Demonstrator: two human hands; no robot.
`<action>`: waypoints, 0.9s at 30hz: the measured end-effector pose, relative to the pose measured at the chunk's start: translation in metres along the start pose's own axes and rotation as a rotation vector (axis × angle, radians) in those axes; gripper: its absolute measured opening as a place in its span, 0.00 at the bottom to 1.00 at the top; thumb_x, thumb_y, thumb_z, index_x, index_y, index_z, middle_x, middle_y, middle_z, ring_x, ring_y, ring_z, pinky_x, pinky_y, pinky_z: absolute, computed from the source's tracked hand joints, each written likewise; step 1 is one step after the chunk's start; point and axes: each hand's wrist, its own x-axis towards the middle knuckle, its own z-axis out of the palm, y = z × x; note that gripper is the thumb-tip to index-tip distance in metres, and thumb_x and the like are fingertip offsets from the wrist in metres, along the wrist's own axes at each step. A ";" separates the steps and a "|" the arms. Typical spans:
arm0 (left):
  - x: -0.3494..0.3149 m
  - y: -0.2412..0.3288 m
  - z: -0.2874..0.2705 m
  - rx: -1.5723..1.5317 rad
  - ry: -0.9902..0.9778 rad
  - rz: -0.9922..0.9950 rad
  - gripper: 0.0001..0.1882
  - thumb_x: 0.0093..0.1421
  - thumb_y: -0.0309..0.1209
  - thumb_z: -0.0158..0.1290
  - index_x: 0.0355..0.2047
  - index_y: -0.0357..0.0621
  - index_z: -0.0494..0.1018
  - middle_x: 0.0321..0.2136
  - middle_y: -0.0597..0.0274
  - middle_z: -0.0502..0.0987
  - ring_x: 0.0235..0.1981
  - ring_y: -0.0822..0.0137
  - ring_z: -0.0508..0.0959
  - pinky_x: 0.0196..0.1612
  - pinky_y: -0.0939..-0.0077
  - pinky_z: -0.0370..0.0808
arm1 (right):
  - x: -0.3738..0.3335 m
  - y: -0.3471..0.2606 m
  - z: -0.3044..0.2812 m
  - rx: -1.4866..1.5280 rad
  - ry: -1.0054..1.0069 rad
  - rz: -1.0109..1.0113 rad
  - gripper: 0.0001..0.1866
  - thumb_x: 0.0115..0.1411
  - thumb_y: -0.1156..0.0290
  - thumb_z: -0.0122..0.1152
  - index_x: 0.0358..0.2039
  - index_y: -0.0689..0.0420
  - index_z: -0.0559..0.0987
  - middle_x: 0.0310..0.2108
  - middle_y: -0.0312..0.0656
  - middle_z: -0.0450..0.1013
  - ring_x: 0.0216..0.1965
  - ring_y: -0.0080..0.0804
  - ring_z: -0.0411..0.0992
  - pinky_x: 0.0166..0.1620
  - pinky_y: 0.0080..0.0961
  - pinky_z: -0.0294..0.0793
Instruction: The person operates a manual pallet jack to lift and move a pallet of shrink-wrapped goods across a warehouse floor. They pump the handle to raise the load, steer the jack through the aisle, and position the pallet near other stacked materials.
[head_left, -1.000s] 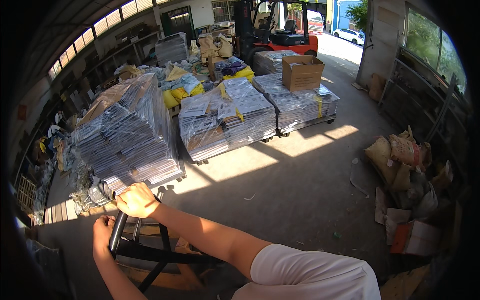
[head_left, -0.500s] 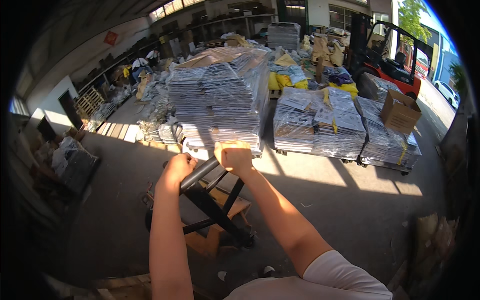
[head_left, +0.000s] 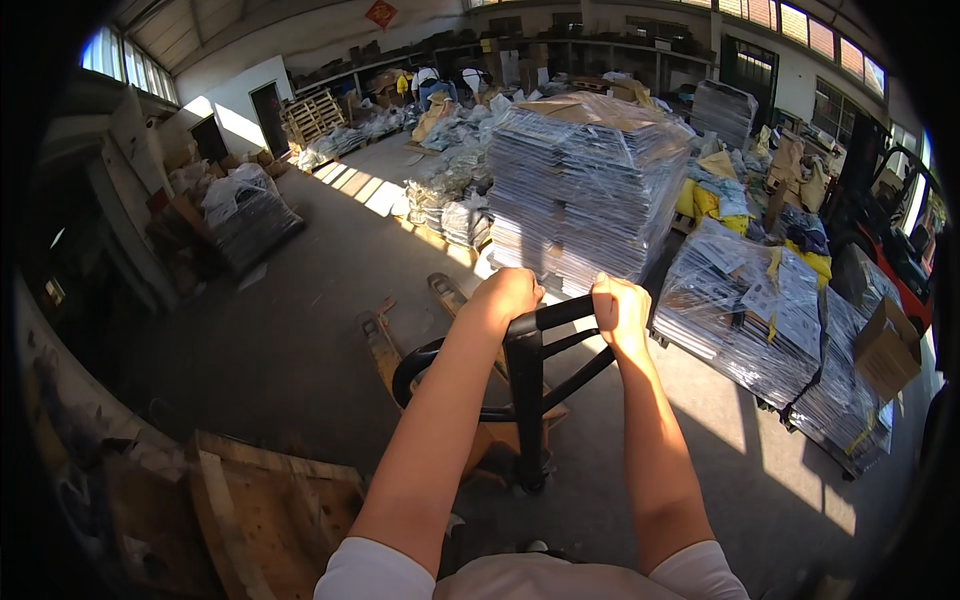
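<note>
A wide warehouse floor (head_left: pixel 300 330) of grey concrete, part sunlit and part in shade, fills the view. Ahead stands a tall stack of flat printed sheets (head_left: pixel 585 190) wrapped in clear film, with lower wrapped stacks (head_left: pixel 760 320) to its right and a brown cardboard box (head_left: pixel 885 345) resting on the farthest of them. A red forklift (head_left: pixel 895 240) sits at the right edge. A worn wooden pallet (head_left: pixel 265 510) lies at the lower left, near the person. In the centre is a pallet jack (head_left: pixel 525 400): its black metal tiller rises nearly upright from the floor, leaning slightly towards the person, and ends in a looped black handle bar whose long axis runs left to right, tilted up at the right. Its orange forks (head_left: pixel 385 350) lie flat on the floor, long axis pointing away and to the left, towards the tall stack. The left hand (head_left: pixel 508 293) is clenched over the left end of the handle bar, and the right hand (head_left: pixel 620 305) grips the right end, fingers (head_left: pixel 605 290) wrapped around it. Both bare forearms reach up from the lower edge.
</note>
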 end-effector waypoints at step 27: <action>0.048 -0.036 0.032 -0.144 -0.001 -0.049 0.19 0.65 0.44 0.52 0.43 0.42 0.79 0.42 0.48 0.81 0.46 0.47 0.80 0.49 0.58 0.76 | 0.003 -0.001 0.004 -0.022 -0.019 -0.012 0.23 0.67 0.63 0.48 0.16 0.63 0.74 0.15 0.52 0.67 0.17 0.52 0.69 0.26 0.42 0.67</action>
